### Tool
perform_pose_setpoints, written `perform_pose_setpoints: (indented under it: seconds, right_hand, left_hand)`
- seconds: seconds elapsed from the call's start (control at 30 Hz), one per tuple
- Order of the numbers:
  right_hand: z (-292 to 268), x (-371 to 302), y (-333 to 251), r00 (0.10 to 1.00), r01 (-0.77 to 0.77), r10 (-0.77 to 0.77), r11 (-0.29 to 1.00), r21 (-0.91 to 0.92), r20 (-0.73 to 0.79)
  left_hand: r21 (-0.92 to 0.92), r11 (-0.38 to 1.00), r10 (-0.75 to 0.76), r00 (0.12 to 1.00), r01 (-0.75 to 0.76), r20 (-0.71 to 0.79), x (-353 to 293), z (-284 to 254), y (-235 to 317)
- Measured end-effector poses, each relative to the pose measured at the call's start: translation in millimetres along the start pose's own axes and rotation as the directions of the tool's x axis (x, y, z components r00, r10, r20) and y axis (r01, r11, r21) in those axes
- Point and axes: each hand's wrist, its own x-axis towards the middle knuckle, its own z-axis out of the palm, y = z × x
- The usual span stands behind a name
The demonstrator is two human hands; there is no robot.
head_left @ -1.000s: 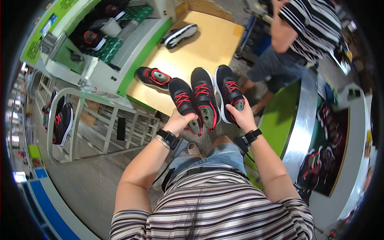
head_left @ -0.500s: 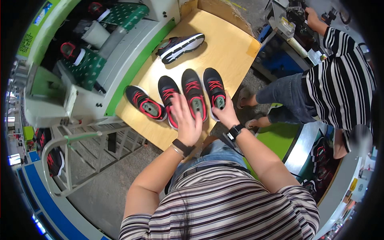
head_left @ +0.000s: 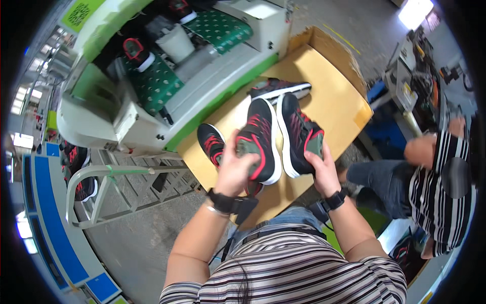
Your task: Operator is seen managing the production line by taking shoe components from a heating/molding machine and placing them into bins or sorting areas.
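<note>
One shoe [head_left: 266, 126] and another shoe [head_left: 292, 133] are pinched by left hand [head_left: 236, 171] and right hand [head_left: 325, 171], seemingly for comparison, with even alignment likely needed next.

Passage: bare counter [head_left: 334, 96], right of centre | Limit, upper right: cardboard wall [head_left: 341, 55] | Obstructions, centre: left held shoe [head_left: 261, 124], right held shoe [head_left: 293, 133] | Above centre: side-lying shoe [head_left: 281, 90] | Left of centre: resting shoe [head_left: 209, 140] | Limit, upper left: machine [head_left: 202, 90]
</note>
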Motion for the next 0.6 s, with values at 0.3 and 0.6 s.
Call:
perform_pose_setpoints:
  seconds: [0.3, 0.6]
  right_hand:
    - [230.5, 243.9, -90.4, 0.731, 0.679, -0.636, 0.643, -0.353, 0.248]
    - [274.8, 263.7, -31.4, 0.629, 0.719, -0.717, 0.389, -0.575, 0.301]
  left_hand:
    - [0.492, 0.783, 0.57, 0.757, -0.382, -0.319, 79.7, -118.5, 171.8]
    - [0.678, 0.627, 0.745, 0.552, -0.385, -0.376, 147.2, -154.1, 174.0]
